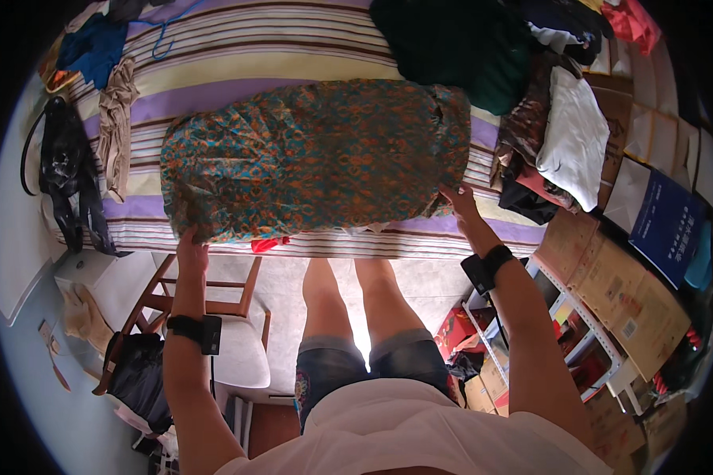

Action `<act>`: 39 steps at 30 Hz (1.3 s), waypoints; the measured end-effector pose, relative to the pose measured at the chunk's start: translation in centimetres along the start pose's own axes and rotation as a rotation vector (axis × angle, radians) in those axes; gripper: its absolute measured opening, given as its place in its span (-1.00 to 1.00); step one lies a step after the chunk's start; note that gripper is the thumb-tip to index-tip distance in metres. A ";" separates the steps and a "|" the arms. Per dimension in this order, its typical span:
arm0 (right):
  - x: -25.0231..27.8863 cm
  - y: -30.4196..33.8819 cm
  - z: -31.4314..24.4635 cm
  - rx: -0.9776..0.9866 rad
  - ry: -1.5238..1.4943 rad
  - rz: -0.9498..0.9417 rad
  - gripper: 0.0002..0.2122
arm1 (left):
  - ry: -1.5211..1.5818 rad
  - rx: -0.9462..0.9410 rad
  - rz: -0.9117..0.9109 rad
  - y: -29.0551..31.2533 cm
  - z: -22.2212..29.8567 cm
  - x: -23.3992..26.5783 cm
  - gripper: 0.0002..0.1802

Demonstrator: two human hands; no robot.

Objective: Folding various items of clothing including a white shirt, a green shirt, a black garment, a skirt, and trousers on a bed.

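Observation:
A teal and orange patterned garment (317, 154) lies spread lengthwise across the striped bed (253, 47); its exact kind cannot be told. At its near left corner, my left hand (192, 247) is closed on the cloth, with the fingertips partly hidden by it. My right hand (461, 203) pinches the near right corner. Creases run through the left part, while the right part lies smoother. Below the near edge, a small bit of red cloth (268, 244) peeks out. Each wrist wears a black strap with a small box.
A dark green cloth (459, 47) lies beyond the garment. Right of it are a white folded cloth (574, 134), other clothes and cardboard boxes (610, 277). A black bag-like item (63, 166) and beige cloth (117, 127) lie left. A wooden chair (242, 348) stands near my left arm.

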State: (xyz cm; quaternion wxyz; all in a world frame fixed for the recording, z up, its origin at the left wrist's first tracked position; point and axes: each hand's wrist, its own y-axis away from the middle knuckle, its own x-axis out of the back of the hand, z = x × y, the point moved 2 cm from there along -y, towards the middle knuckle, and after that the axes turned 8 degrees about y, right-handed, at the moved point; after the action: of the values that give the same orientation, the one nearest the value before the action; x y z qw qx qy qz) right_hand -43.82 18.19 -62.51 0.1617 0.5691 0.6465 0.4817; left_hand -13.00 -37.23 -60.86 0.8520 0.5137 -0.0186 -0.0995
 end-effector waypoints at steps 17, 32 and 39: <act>2.7 6.8 -4.9 -0.039 -0.462 -0.408 -0.61 | -1.080 -0.188 -1.121 25.0 -14.1 -28.5 -0.57; -1.0 2.6 -3.0 -0.114 -0.486 -0.292 -0.68 | -0.649 -0.109 -0.701 12.2 -16.9 -24.4 -0.50; 7.7 9.9 -17.5 0.154 -0.682 -0.469 -0.68 | -0.472 -0.023 -0.705 24.6 -10.9 -34.6 -0.43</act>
State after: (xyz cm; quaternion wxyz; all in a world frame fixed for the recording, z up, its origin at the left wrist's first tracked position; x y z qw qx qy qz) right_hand -53.64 16.24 -43.40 0.4288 0.5437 0.7021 0.1662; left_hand -41.75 -10.07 -41.99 0.7438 0.4424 -0.0352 -0.4998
